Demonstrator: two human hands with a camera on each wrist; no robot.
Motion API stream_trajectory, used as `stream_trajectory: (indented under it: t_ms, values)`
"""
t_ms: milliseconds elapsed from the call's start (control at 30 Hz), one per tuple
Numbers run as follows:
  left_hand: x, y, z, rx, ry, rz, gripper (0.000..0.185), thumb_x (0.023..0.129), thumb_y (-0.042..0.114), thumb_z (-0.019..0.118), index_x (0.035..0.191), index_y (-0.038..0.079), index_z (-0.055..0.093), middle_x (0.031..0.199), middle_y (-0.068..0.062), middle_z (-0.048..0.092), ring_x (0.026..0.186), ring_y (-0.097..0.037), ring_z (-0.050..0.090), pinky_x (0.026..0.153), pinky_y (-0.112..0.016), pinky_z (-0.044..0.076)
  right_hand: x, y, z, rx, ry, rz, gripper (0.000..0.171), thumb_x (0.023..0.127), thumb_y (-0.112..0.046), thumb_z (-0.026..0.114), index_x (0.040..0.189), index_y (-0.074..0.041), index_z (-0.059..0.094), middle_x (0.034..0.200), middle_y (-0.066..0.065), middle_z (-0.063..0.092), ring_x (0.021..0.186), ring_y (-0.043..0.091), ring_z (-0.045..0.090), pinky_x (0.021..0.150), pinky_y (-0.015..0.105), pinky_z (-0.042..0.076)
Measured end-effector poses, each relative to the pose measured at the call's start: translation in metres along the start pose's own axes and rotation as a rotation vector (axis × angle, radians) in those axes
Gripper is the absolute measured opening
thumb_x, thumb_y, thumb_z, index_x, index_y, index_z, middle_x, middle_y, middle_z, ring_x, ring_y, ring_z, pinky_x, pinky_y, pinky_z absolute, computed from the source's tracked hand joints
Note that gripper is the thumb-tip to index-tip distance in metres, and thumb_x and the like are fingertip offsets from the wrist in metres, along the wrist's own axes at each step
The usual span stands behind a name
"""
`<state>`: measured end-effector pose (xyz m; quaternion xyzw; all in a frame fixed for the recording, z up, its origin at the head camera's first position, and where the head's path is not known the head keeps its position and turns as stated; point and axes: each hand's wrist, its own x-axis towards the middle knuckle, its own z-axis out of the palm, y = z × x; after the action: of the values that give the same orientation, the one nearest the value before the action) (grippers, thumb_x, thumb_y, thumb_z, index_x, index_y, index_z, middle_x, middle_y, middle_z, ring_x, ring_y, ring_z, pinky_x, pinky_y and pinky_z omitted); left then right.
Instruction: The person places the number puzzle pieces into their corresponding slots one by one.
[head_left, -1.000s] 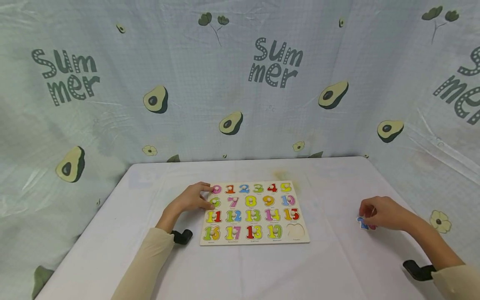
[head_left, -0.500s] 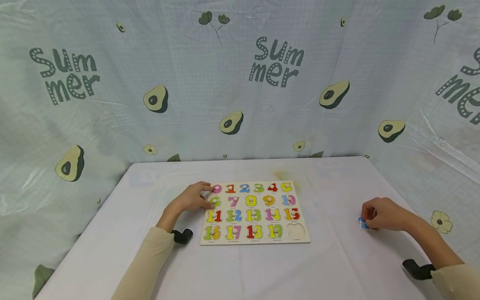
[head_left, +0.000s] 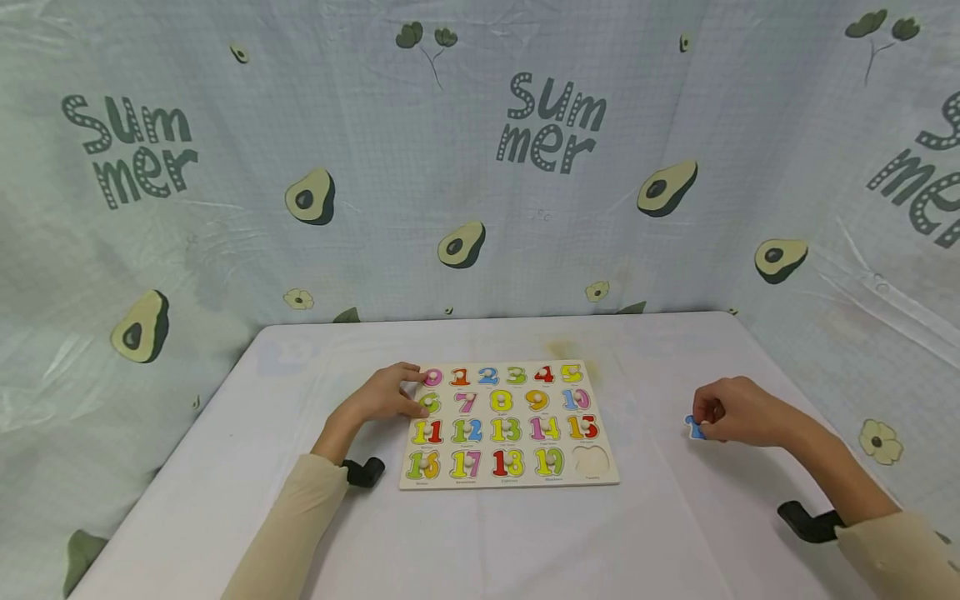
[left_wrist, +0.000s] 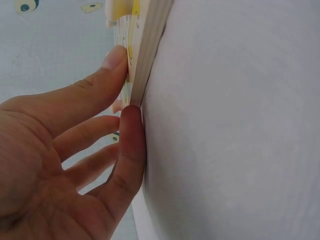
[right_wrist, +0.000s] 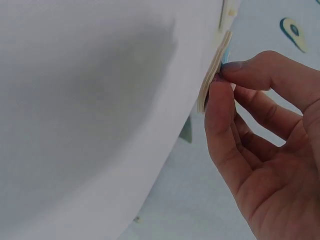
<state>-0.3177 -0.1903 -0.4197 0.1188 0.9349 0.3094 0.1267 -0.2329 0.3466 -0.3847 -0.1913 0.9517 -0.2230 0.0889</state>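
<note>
A wooden number puzzle board (head_left: 487,418) lies flat on the table, with knobbed number pieces in most of its recesses. The recess (head_left: 592,461) at the lower right is bare. My left hand (head_left: 384,393) rests on the board's left edge, fingers spread; in the left wrist view the thumb (left_wrist: 115,62) touches its face and a finger meets its side. Off to the right, my right hand (head_left: 738,410) pinches a number puzzle piece (head_left: 694,427) with a blue digit showing. From the right wrist view, the piece's thin wooden edge (right_wrist: 210,75) is visible, tilted and raised above the table; fingers hide the rest.
A white cloth covers the table (head_left: 540,542). Behind and on both sides hangs a pale curtain (head_left: 375,125) printed with avocados and lettering. Black wrist straps with camera mounts (head_left: 365,473) sit on both arms.
My right hand has taken hold of the puzzle piece, lifted it from the table and moved left toward the board. The left hand and the board stay where they were.
</note>
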Motion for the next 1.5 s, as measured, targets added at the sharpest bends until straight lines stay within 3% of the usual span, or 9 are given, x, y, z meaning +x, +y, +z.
stream_trajectory:
  t_ms: [367, 800, 1067, 1500]
  values:
    - [0.0, 0.001, -0.001, -0.001, -0.001, -0.001, 0.071, 0.085, 0.021, 0.085, 0.147, 0.003, 0.056, 0.162, -0.019, 0.04, 0.109, -0.026, 0.063, 0.103, -0.048, 0.05, 0.032, -0.043, 0.007, -0.013, 0.001, -0.08, 0.013, 0.083, -0.007, 0.075, 0.08, -0.015, 0.066, 0.072, -0.008, 0.06, 0.067, 0.006, 0.052, 0.06, 0.022, 0.046]
    - [0.001, -0.001, -0.003, 0.01, -0.01, 0.018, 0.07, 0.085, 0.022, 0.086, 0.146, 0.002, 0.057, 0.161, -0.021, 0.041, 0.107, -0.026, 0.062, 0.099, -0.045, 0.05, 0.066, -0.089, 0.035, -0.003, -0.091, -0.157, 0.013, 0.083, -0.005, 0.074, 0.08, -0.015, 0.066, 0.075, -0.008, 0.061, 0.07, 0.007, 0.053, 0.063, 0.021, 0.048]
    - [0.002, -0.001, -0.001, 0.001, -0.004, -0.003, 0.071, 0.086, 0.022, 0.085, 0.147, 0.004, 0.056, 0.162, -0.018, 0.04, 0.111, -0.027, 0.061, 0.102, -0.047, 0.049, 0.071, -0.099, 0.053, 0.039, -0.167, -0.174, 0.013, 0.082, -0.006, 0.077, 0.08, -0.014, 0.068, 0.075, -0.009, 0.062, 0.07, 0.006, 0.054, 0.063, 0.021, 0.049]
    - [0.0, 0.001, 0.0, -0.018, 0.0, -0.021, 0.071, 0.086, 0.021, 0.085, 0.148, 0.004, 0.055, 0.163, -0.018, 0.04, 0.111, -0.027, 0.06, 0.103, -0.048, 0.048, 0.07, -0.101, 0.068, 0.053, -0.181, -0.172, 0.015, 0.082, -0.007, 0.077, 0.078, -0.017, 0.067, 0.072, -0.01, 0.059, 0.068, 0.006, 0.053, 0.061, 0.02, 0.047]
